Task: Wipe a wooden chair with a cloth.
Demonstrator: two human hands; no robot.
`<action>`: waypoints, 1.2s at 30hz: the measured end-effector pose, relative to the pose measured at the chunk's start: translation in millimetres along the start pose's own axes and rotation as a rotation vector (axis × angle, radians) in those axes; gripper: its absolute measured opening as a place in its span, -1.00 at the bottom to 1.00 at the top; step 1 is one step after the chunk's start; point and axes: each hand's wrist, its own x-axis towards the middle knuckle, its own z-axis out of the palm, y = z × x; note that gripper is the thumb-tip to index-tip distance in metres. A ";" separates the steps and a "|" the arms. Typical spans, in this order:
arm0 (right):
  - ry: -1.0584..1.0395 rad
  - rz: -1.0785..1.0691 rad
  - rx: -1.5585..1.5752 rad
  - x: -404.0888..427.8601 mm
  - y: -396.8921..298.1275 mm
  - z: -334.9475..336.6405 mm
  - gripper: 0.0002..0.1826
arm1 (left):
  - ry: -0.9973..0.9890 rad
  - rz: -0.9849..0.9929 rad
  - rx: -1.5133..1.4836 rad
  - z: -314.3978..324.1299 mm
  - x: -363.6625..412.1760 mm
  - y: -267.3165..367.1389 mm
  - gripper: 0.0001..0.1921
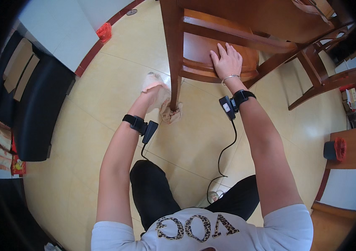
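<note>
A brown wooden chair stands in front of me, its polished seat [198, 47] seen through the open back frame. My right hand [228, 64] lies palm down on the rear part of the seat, fingers spread, holding nothing. At the lower left, my left hand [155, 94] is beside the chair's near left leg [174, 91], in a pale, pinkish-edged cloth [152, 81] that hides its fingers. Crumpled beige cloth [171, 115] surrounds the foot of that leg; whether both parts are one cloth is unclear. Both wrists carry strapped black devices, with cables hanging from them.
Another wooden chair [314, 69] stands at the right. A black sofa-like seat [44, 103] with cardboard [24, 69] on it is at the left. A red plastic bag [104, 33] sits by the wall, and a dark bin [330, 150] with a red liner is at the far right.
</note>
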 end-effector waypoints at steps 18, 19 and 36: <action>0.032 -0.039 0.011 3.5 -7.5 0.4 -0.44 | 0.737 0.068 0.964 80.8 24.2 -262.5 -0.78; 0.033 -0.041 -0.009 3.1 -9.9 1.6 -0.44 | 0.745 0.066 0.967 66.9 26.4 -258.6 -0.78; 0.036 -0.043 -0.042 1.5 2.5 3.3 -0.46 | 0.667 0.845 -0.519 92.5 -48.7 125.7 -0.51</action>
